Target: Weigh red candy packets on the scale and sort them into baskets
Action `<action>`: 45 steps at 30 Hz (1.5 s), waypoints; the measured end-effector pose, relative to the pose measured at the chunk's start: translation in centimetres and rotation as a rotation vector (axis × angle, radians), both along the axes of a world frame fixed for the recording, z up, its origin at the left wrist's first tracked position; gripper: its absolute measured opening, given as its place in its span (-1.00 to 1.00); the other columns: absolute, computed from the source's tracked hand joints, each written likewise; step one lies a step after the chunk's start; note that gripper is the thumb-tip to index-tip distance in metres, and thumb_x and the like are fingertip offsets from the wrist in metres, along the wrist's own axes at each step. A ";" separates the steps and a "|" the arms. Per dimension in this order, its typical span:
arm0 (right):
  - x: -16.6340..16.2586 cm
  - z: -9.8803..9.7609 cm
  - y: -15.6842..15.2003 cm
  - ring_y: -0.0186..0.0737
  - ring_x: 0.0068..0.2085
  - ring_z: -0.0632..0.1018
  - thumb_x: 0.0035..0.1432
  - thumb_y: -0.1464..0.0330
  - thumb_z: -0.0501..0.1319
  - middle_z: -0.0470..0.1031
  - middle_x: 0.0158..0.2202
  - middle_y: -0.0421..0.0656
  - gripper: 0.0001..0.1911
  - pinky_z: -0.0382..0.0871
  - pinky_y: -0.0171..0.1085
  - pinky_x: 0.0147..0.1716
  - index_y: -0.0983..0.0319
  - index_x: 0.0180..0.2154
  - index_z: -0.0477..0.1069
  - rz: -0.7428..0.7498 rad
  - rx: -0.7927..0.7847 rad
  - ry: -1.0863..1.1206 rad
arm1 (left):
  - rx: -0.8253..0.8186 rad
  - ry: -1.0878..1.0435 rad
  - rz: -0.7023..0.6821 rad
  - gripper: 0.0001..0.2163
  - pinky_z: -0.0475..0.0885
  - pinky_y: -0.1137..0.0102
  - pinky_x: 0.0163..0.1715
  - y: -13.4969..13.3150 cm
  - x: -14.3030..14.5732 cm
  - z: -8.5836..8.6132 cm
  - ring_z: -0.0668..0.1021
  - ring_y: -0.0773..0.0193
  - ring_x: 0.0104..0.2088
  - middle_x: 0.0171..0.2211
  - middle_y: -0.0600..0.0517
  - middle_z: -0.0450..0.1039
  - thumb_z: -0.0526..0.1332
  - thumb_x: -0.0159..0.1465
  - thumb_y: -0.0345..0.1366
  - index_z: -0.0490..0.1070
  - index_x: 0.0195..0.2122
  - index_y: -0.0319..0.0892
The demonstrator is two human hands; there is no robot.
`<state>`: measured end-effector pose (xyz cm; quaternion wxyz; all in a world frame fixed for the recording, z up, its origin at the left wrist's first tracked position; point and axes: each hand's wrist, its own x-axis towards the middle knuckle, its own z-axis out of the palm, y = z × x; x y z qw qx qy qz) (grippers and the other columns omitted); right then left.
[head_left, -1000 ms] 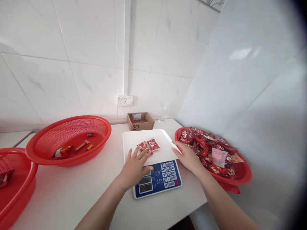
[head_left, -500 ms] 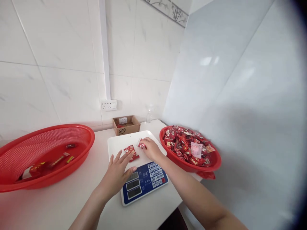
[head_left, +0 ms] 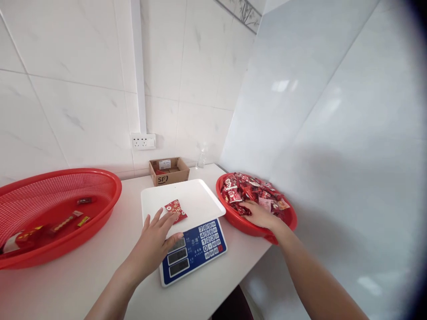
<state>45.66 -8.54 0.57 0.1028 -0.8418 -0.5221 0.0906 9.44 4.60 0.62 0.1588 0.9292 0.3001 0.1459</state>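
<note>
A blue-and-white scale (head_left: 195, 249) stands on the white counter, and one red snack packet (head_left: 175, 210) lies on its white platter (head_left: 200, 198). My left hand (head_left: 155, 242) rests flat at the platter's front edge, fingers spread, fingertips touching that packet. My right hand (head_left: 258, 214) lies palm down inside the red basket (head_left: 248, 226) at the right, on the heap of red packets (head_left: 248, 189). Its fingers are curled into the packets; whether they grip one is hidden.
A large red mesh basket (head_left: 100, 213) with a few packets sits at the left. A small cardboard box (head_left: 165, 171) and a clear bottle (head_left: 200, 158) stand against the tiled wall under a socket (head_left: 143, 141). The counter edge runs just right of the scale.
My right hand picked one of the two packets off the platter and carried it right into the full basket. One packet is left on the platter. My left hand stayed put.
</note>
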 end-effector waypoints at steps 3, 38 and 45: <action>-0.5 0.1 0.4 -0.04 0.04 0.39 0.05 0.24 0.15 0.16 0.19 -0.05 -0.46 0.22 -0.17 0.01 0.11 0.10 0.28 -0.044 -0.059 -0.006 | -0.012 0.015 -0.008 -0.51 -0.09 -0.09 0.19 -0.1 0.0 0.0 -0.03 0.00 0.28 0.23 0.03 0.14 -0.13 0.30 0.05 0.12 0.20 -0.01; -1.1 -0.5 -0.8 -0.18 -0.48 0.47 0.06 0.05 0.04 0.42 -0.50 -0.18 -0.66 0.32 -0.26 -0.55 0.19 -0.37 0.29 -0.307 0.516 0.366 | -0.060 0.057 -0.022 -0.50 -0.06 -0.04 0.19 -0.2 -0.6 0.3 0.01 0.02 0.28 0.23 0.02 0.12 -0.10 0.30 0.04 0.06 0.23 0.03; -1.2 -0.1 -0.9 -0.09 -0.28 0.48 0.06 0.11 0.02 0.49 -0.38 -0.12 -0.71 0.33 -0.15 -0.22 0.18 -0.44 0.31 -0.213 0.541 0.160 | -0.067 0.089 -0.033 -0.48 -0.07 -0.07 0.18 -0.3 -0.4 0.4 -0.03 -0.01 0.28 0.25 0.01 0.09 -0.11 0.29 0.06 0.07 0.22 0.02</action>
